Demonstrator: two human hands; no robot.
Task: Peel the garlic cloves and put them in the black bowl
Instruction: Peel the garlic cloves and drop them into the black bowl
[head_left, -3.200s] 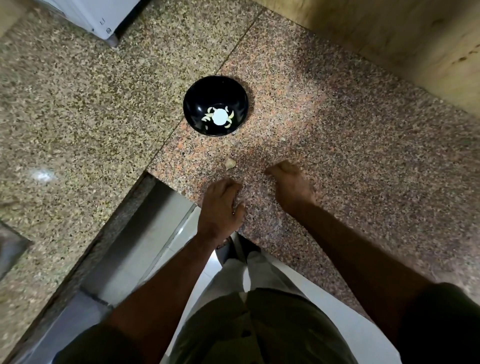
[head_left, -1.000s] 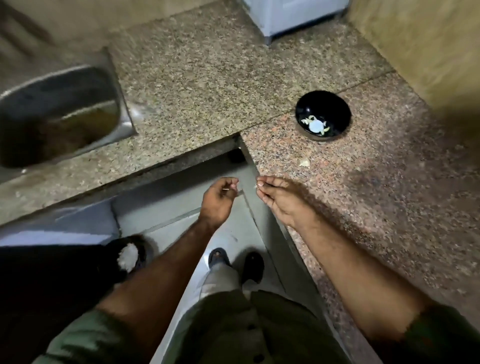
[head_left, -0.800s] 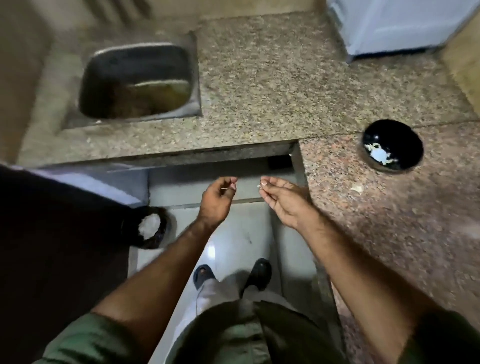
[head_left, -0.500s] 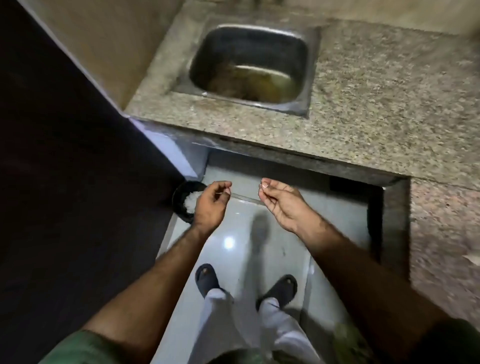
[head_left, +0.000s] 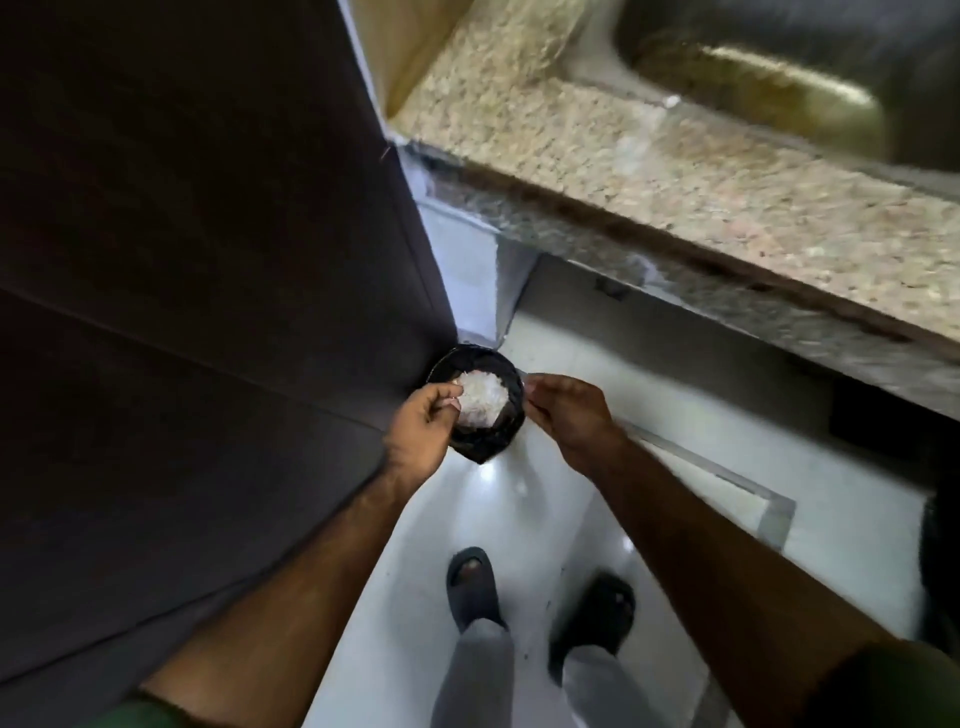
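My left hand (head_left: 421, 423) hovers over the left rim of a small black bin (head_left: 483, 451) on the floor and pinches pale bits of garlic peel at its fingertips. A heap of white garlic peel (head_left: 480, 397) lies inside the bin. My right hand (head_left: 566, 415) is at the bin's right rim with its fingertips bunched together. Whatever it pinches is hidden in this view. The black bowl and the garlic cloves are out of view.
A dark cabinet side (head_left: 208, 260) fills the left. The granite counter (head_left: 675, 171) with a steel sink (head_left: 779, 78) runs across the upper right. Below are white floor tiles (head_left: 545, 519) and my two feet in dark sandals (head_left: 470, 582).
I have turned left, away from the counter and the black bowl. Both hands, each pinching a small pale bit, have moved from mid-air to just over the floor bin.
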